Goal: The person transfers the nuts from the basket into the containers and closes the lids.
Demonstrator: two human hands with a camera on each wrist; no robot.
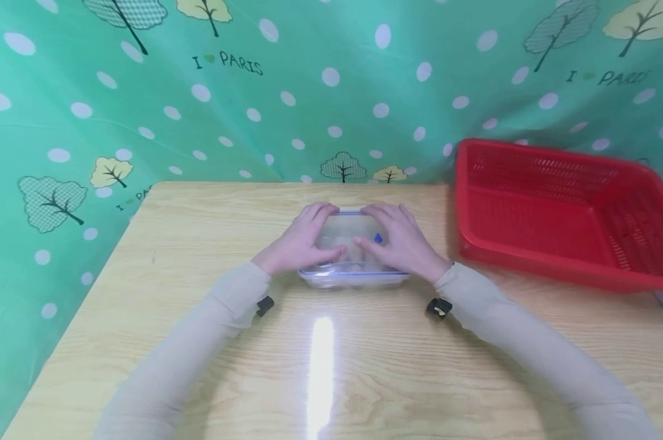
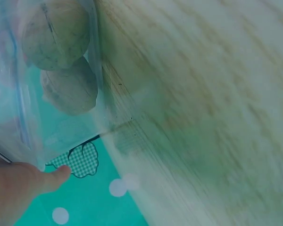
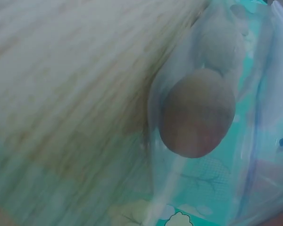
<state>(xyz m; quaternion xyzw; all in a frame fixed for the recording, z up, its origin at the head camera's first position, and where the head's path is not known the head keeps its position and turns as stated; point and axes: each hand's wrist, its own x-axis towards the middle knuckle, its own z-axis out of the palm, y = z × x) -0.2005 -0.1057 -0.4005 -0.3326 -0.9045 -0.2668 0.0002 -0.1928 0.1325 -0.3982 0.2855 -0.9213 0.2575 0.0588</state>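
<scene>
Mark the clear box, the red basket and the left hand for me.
clear box [image 1: 353,278]: head view, on its near wall.
red basket [image 1: 529,250]: head view, on its near rim.
left hand [image 1: 304,241]: head view, on the back of the hand, which rests on the box lid.

One clear plastic container [image 1: 353,272] sits under two hands — the left hand [image 1: 304,241] on its left half, the right hand [image 1: 399,241] on its right. Through the container wall beside the left fingers, two round brownish items [image 2: 61,61] show, and two show by the right hand as well. One red basket [image 1: 562,214] stands beyond the right hand — on one wooden table [image 1: 199,342].
</scene>
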